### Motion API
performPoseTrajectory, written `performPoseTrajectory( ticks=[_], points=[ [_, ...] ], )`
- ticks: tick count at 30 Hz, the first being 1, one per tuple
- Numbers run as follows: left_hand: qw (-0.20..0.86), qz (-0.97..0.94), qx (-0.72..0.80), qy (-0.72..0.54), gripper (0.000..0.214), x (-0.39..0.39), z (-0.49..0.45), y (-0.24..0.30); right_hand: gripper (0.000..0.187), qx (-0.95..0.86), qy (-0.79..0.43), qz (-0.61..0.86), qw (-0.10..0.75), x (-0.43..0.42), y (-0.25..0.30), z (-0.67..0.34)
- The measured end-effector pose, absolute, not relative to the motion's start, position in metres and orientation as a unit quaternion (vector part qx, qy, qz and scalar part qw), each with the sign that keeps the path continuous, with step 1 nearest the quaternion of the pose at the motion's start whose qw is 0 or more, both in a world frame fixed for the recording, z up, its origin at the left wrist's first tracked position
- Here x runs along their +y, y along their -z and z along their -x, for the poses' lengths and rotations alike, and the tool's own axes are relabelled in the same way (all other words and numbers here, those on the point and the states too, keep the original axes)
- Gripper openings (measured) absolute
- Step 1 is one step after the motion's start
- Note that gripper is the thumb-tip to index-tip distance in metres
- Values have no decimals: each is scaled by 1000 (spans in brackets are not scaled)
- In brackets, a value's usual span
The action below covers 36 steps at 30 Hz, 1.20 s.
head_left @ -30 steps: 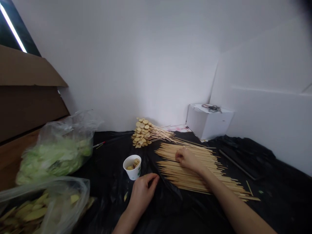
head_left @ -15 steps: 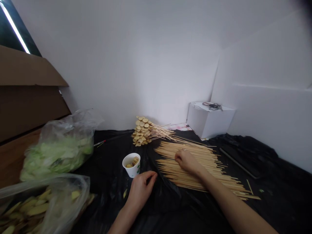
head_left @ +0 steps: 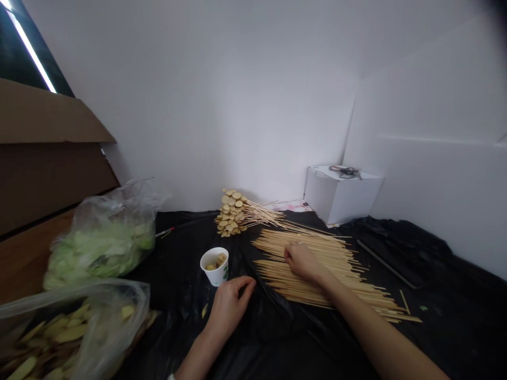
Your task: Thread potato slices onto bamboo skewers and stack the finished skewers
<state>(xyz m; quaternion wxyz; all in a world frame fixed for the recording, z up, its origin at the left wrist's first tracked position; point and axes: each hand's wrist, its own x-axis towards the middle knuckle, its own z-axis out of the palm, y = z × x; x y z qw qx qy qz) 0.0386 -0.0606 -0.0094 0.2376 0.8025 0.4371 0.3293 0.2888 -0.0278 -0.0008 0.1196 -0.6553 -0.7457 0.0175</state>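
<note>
And here's my right hand (head_left: pixel 301 260), curled over slim, straight wooden skewers (head_left: pixel 291 290) spread across crinkled black plastic (head_left: pixel 174 266) (gripping one? I can't tell); my left hand (head_left: pixel 231 306), thumb and finger close together, hold unclear, sits just beside the round white paper cup (head_left: pixel 216 276) of yellowish pieces (head_left: pixel 219 259).

Behind the far edge of the black-sheeted worktop (head_left: pixel 174 264) stands a plain white wall (head_left: pixel 237 95). A white rectangular box (head_left: pixel 343 195) sits by the far right corner, a dark tangled cord (head_left: pixel 345 172) on top; white paper with pink marks (head_left: pixel 293 206) lies beside it. Toward the left edge rests a clear plastic bag of pale green leaves (head_left: pixel 99 243), a slim red-tipped stick (head_left: pixel 165 231) just beside it, a brown cardboard box (head_left: pixel 51 169) beyond.
</note>
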Motion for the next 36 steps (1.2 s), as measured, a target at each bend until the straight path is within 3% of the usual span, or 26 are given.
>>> performPoseTrajectory(
  ticks=[10,36],
  points=[
    [227,-805,440,-327,25,-62,-39,9,21,-760,21,645,72,-31,-1,-284],
    [230,-800,441,-335,27,-65,-39,4,22,-782,57,618,67,-33,0,-284]
  ],
)
